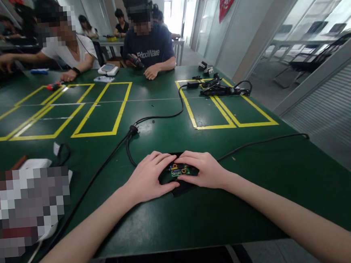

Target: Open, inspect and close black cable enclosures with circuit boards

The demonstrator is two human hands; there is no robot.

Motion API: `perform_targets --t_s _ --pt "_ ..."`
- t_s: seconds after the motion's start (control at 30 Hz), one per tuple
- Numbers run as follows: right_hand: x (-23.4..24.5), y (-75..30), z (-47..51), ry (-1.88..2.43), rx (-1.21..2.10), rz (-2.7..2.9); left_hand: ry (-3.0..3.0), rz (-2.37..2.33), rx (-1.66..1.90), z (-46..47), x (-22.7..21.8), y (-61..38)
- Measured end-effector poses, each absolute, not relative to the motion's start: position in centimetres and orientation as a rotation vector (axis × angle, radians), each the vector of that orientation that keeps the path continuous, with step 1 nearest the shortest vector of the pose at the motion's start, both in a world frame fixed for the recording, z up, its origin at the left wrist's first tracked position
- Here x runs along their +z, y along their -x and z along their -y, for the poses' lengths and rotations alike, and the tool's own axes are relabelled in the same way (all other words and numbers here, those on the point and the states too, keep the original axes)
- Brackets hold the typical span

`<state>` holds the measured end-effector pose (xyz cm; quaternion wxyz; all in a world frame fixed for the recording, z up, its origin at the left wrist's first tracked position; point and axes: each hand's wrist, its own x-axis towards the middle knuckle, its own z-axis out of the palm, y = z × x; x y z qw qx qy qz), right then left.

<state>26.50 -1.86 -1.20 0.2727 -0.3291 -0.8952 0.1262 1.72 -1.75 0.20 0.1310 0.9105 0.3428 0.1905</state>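
Note:
A small green circuit board (pixel 176 173) with copper-coloured coils lies between my hands, above a flat black piece (pixel 180 189) on the green table. My left hand (pixel 148 176) curves round the board's left side, fingers at its far edge and thumb at its near edge. From the right, my right hand (pixel 204 169) grips it the same way, thumb and fingertips close to the coils. My fingers hide the board's ends and most of the black piece. A black cable (pixel 243 145) runs out to the right from behind my right hand.
Black cords join at a plug (pixel 133 129) ahead of my left hand. Yellow tape (pixel 93 134) marks rectangles on the table. Black folded gear (pixel 221 90) lies at the far right. Across the table, a person (pixel 149 44) holds a power screwdriver (pixel 135 61). Blurred items (pixel 25 200) sit left.

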Motion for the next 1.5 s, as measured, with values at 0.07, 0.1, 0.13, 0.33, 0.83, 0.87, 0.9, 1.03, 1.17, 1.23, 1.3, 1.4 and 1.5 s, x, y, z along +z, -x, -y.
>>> perform_targets --t_s 0.07,0.1,0.13,0.33,0.83,0.87,0.9,1.03,1.17,1.23,1.3,1.4,1.5 --pt "-1.0 -26.7 1.7 0.915 0.338 2.392 -2.657 -1.002 0.528 1.7 0.1 -1.5" --pt "-0.9 -26.8 1.7 0.927 0.339 2.39 -2.662 -1.006 0.525 1.7 0.1 -1.4" --pt "-0.8 -26.9 1.6 0.932 0.34 2.391 -2.664 -1.014 0.538 1.6 0.1 -1.3" --pt "-0.3 -27.4 1.7 0.941 0.353 2.431 -2.534 -1.02 0.682 1.0 0.3 -0.4" --pt "-0.8 -26.1 2.1 1.1 0.327 2.366 -2.586 -1.006 0.654 0.3 0.1 0.3" --pt "-0.8 -26.1 2.1 1.103 0.314 2.352 -2.602 -1.009 0.657 0.2 0.0 0.3" --pt "-0.9 -26.2 2.1 1.097 0.316 2.343 -2.617 -1.009 0.662 0.1 -0.1 0.3" --pt "-0.4 -27.6 1.7 1.038 0.43 2.311 -2.625 -1.01 0.671 -0.1 -0.4 0.5" --pt "0.0 -29.2 0.9 1.035 0.434 2.369 -2.576 -1.031 0.698 -0.1 -0.3 0.6" --pt "-0.2 -29.5 0.6 1.035 0.393 2.407 -2.541 -1.042 0.718 -0.1 -0.1 0.5" --pt "-0.4 -29.6 0.5 1.037 0.393 2.395 -2.505 -1.047 0.745 -0.1 0.2 0.4" --pt "-0.4 -29.6 0.7 1.044 0.481 2.349 -2.465 -1.031 0.797 0.1 0.6 0.3" --pt "-0.1 -29.6 1.3 1.018 0.554 2.357 -2.459 -0.963 0.807 0.6 1.0 0.2"
